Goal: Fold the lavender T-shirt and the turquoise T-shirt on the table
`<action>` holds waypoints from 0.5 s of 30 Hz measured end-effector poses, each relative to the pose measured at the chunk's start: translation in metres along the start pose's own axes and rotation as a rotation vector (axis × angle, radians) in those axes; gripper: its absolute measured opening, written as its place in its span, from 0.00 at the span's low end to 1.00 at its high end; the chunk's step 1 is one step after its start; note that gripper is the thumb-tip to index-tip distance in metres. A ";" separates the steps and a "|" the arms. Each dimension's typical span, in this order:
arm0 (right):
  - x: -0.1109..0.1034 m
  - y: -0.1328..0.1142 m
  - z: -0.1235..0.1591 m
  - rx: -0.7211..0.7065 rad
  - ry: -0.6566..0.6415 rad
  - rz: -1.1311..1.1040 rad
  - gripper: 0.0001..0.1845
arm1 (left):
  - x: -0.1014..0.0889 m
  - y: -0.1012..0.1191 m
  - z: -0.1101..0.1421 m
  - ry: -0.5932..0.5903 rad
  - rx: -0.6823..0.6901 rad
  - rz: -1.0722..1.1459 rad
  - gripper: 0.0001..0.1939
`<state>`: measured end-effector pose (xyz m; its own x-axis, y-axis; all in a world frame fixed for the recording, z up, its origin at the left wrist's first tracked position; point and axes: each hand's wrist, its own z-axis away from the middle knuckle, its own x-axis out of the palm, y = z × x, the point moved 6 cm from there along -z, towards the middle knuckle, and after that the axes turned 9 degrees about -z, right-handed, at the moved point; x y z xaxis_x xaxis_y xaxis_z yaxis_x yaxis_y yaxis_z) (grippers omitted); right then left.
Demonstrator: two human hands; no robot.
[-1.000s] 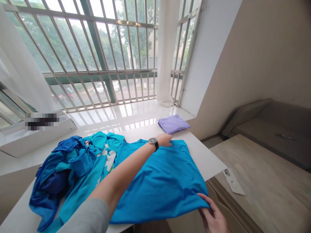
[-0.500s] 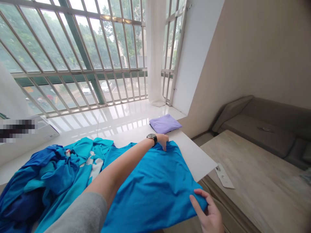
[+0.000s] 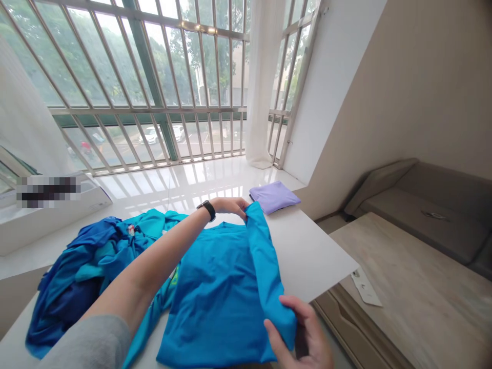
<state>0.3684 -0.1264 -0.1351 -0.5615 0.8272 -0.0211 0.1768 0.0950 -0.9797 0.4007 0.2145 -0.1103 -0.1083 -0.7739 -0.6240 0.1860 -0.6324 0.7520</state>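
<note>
Blue and smooth, the shirt (image 3: 219, 287) lies on the white tabletop (image 3: 307, 251), its right side lifted and turned inward in a long band. The left hand (image 3: 232, 206), below a black-strapped watch (image 3: 208, 209), pinches the band's far end between thumb and fingers. The right hand (image 3: 303, 338) grips the near end, thumb on one side and fingers on the other, at the tabletop's front edge. Left of the shirt, partly behind the left forearm, is a crumpled heap of blue and teal clothes (image 3: 88, 266). A folded lilac cloth (image 3: 274, 197) lies just beyond the band's far end. Farther out are a barred window (image 3: 161, 110), white curtains (image 3: 263, 82), a marbled table (image 3: 415, 266) and a grey-brown sofa (image 3: 434, 205).
</note>
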 end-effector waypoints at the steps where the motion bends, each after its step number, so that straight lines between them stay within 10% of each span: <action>1: 0.016 -0.002 0.007 -0.063 -0.075 0.005 0.20 | -0.002 -0.009 0.013 -0.011 -0.027 -0.038 0.12; 7: 0.091 0.012 0.039 -0.280 -0.429 0.039 0.08 | 0.007 -0.053 0.062 -0.035 -0.207 -0.302 0.13; 15: 0.097 0.012 0.038 -0.261 -0.522 0.103 0.05 | 0.010 -0.048 0.075 -0.050 -0.250 -0.376 0.26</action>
<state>0.2852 -0.0659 -0.1561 -0.8426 0.4637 -0.2738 0.4074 0.2164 -0.8873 0.3169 0.2343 -0.1370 -0.2594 -0.4965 -0.8284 0.3543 -0.8469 0.3967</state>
